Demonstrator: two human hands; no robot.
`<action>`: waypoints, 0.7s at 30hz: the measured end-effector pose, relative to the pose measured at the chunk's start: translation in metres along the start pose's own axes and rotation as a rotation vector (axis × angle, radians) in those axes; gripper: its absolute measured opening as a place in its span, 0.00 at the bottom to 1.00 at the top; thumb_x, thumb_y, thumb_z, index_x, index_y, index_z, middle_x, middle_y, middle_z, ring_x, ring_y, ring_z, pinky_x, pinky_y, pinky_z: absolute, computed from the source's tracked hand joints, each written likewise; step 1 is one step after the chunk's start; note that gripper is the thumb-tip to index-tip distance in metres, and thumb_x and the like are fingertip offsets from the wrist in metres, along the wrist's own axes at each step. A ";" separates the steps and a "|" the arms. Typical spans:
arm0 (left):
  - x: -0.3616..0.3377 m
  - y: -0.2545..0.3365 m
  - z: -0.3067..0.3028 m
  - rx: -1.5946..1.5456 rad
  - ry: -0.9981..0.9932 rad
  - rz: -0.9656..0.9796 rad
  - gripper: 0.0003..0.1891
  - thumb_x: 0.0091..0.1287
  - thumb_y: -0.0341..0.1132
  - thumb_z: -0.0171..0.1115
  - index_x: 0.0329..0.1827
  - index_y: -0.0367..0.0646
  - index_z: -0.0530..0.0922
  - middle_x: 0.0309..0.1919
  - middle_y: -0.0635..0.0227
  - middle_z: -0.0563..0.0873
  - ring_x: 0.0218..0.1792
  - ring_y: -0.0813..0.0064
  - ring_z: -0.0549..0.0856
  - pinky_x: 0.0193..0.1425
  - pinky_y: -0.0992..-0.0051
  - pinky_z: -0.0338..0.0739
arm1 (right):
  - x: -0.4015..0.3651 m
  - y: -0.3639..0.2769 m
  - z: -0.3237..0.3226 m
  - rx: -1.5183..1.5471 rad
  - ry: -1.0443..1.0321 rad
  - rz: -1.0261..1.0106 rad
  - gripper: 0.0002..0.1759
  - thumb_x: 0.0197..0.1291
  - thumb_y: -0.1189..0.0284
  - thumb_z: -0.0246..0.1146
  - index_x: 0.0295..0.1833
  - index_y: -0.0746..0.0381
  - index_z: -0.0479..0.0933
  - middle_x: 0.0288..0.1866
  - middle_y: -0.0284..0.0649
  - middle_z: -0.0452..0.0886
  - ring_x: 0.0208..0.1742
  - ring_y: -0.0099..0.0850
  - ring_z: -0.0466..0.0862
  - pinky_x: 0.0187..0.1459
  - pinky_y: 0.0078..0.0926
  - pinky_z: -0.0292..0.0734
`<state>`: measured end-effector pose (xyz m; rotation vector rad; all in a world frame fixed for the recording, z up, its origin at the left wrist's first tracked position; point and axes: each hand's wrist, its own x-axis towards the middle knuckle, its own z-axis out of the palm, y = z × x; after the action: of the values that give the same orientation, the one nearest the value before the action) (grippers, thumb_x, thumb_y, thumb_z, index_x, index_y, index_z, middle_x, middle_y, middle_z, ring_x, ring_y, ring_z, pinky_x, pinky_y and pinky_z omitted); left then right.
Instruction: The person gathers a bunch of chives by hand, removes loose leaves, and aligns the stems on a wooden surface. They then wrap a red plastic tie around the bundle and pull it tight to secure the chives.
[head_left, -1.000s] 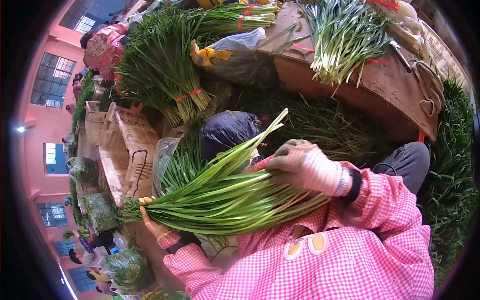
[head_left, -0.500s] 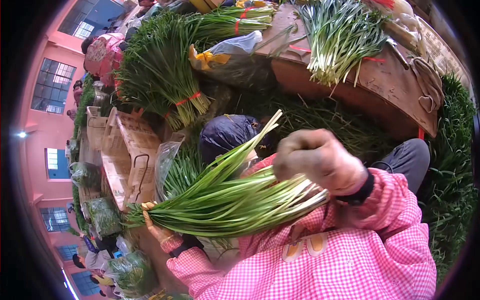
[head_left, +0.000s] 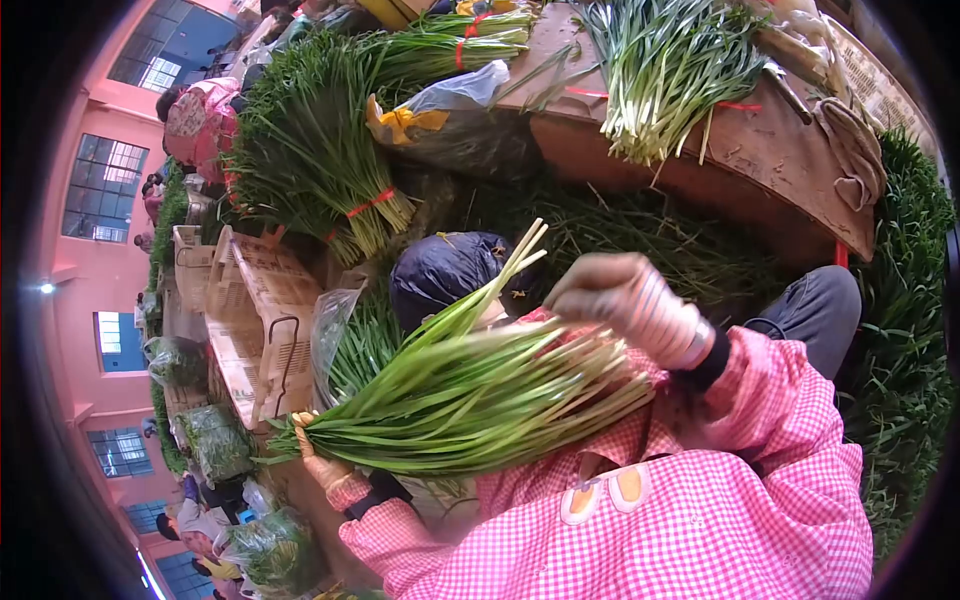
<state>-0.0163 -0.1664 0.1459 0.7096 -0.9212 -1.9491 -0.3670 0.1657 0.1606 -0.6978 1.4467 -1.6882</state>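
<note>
A loose sheaf of garlic chives [head_left: 470,410] lies across in front of my chest, green leaves toward the left and pale stalk ends fanned to the right. My left hand [head_left: 318,458] is closed around its leafy end. Over the pale ends, my right hand [head_left: 635,310] is closed and partly smeared by motion. A blurred pale-green streak runs left from its fingers, looking like a chive stalk they pinch. A few stalks stick up above the rest of the sheaf. Behind it sit a dark shiny bundle [head_left: 445,275] and more chives [head_left: 365,345] beside clear plastic.
A brown board [head_left: 775,165] carries a chive bunch [head_left: 675,75], red ties and a cloth [head_left: 850,150]. Tied chive bundles [head_left: 310,130] stand upper left, near plastic crates [head_left: 255,320]. Loose greens [head_left: 905,330] lie along the right. Other people [head_left: 200,125] are in the left background.
My right hand has shifted slightly left and up, and a blurred streak now trails from its fingers. The sheaf's pale ends are more spread. My left hand keeps its hold.
</note>
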 end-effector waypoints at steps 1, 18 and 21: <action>-0.005 -0.002 0.005 -0.018 0.010 -0.017 0.12 0.67 0.37 0.58 0.49 0.42 0.80 0.42 0.72 0.85 0.44 0.79 0.81 0.55 0.75 0.76 | -0.001 -0.008 -0.009 0.117 0.137 0.061 0.11 0.55 0.69 0.66 0.40 0.65 0.80 0.32 0.32 0.81 0.36 0.20 0.78 0.41 0.18 0.72; -0.008 -0.012 -0.005 0.007 0.244 -0.145 0.10 0.64 0.41 0.61 0.42 0.46 0.82 0.38 0.72 0.86 0.38 0.77 0.83 0.47 0.72 0.79 | 0.027 0.024 -0.007 -0.124 -0.149 0.028 0.15 0.52 0.68 0.70 0.44 0.63 0.81 0.30 0.34 0.83 0.33 0.19 0.78 0.38 0.21 0.75; -0.012 -0.017 0.008 0.144 0.245 -0.128 0.10 0.63 0.42 0.63 0.38 0.47 0.83 0.35 0.72 0.86 0.35 0.76 0.83 0.43 0.72 0.80 | 0.049 0.023 -0.010 0.042 -0.068 0.112 0.13 0.54 0.69 0.68 0.42 0.65 0.80 0.31 0.33 0.83 0.32 0.19 0.80 0.35 0.17 0.76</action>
<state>-0.0240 -0.1468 0.1383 1.0889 -0.8880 -1.8655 -0.3967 0.1293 0.1318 -0.6339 1.3733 -1.5895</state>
